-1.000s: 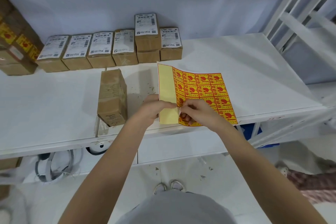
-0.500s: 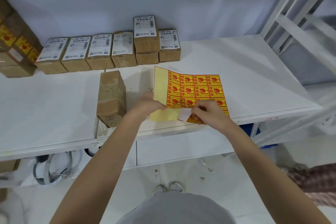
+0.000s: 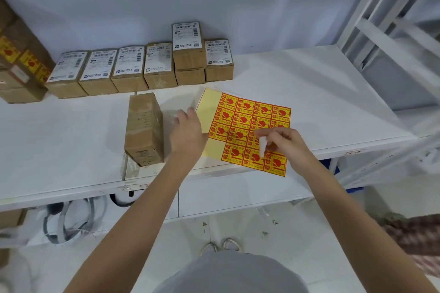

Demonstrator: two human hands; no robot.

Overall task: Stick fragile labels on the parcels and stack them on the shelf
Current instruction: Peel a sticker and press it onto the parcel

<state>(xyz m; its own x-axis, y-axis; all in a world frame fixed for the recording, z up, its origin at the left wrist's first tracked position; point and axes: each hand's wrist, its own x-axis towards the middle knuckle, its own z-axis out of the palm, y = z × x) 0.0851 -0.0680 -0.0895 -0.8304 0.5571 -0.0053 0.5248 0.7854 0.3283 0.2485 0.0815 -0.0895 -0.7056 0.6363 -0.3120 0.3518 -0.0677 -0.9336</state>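
A yellow sheet of red fragile labels (image 3: 247, 126) lies flat on the white shelf (image 3: 321, 93). My right hand (image 3: 283, 143) hovers over the sheet and pinches one peeled label (image 3: 262, 146), its white back showing. My left hand (image 3: 188, 133) is off the sheet, fingers relaxed, between the sheet and a brown parcel (image 3: 145, 128) that stands on the shelf just left of it. It holds nothing.
A row of several brown parcels with white shipping labels (image 3: 129, 69) lines the back wall, one stacked on another (image 3: 189, 49). Parcels bearing fragile labels (image 3: 19, 62) are piled at far left. A white rack frame (image 3: 385, 21) rises at right.
My right hand peeled a label off the sheet and lifted it clear. My left hand let go of the sheet and moved left toward the parcel. The sheet now lies flat.
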